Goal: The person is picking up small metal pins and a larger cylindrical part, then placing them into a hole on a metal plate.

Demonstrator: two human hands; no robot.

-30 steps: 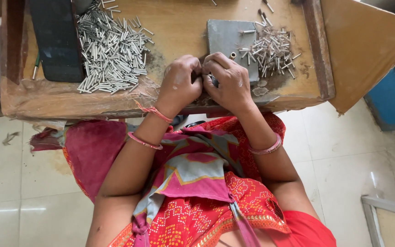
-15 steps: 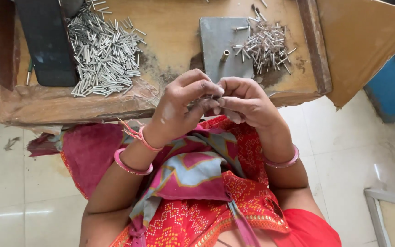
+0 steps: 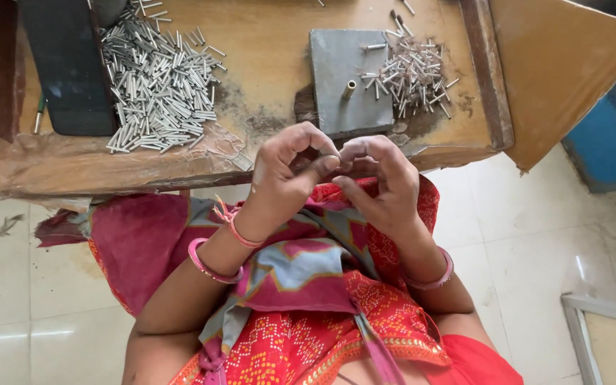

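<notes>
- Even, soft daylight fills the view; nothing is dim.
- Pale glare streaks lie on the glossy floor tiles [image 3: 593,264], right of the wooden workbench [image 3: 265,64].
- The left hand [image 3: 283,178] and right hand [image 3: 383,182], just below the workbench, cast only faint shadows.
- The metal pins [image 3: 158,85] glint sharply.
- Focus is crisp; the workbench edges bow slightly toward the frame corners.

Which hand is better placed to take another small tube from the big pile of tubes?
Probably the left hand. The big pile of tubes lies on the left part of the wooden table; the right hand sits below the grey plate.
</notes>
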